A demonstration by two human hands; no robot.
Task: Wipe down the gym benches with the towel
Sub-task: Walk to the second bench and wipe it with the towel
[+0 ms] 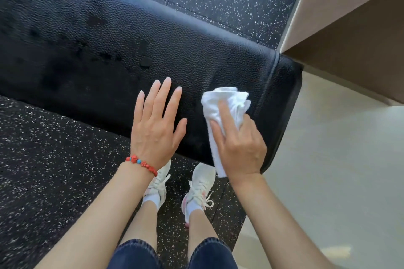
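One black padded bench [109, 46] runs out leftward from the hands, its stitched end edge just right of the right hand [239, 148]. That hand grips the one white towel [225, 102], bunched, against the pad. The left hand [156, 124] lies flat beside it, fingers spread, at the near edge.

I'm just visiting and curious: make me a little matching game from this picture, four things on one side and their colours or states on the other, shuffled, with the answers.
Things:
1. towel
2. bench
3. bracelet
4. left hand

Colours or states:
A. red with blue beads
B. open, fingers spread flat
C. white, bunched in the right hand
D. black, pebbled padding

Pairs: 1-C, 2-D, 3-A, 4-B
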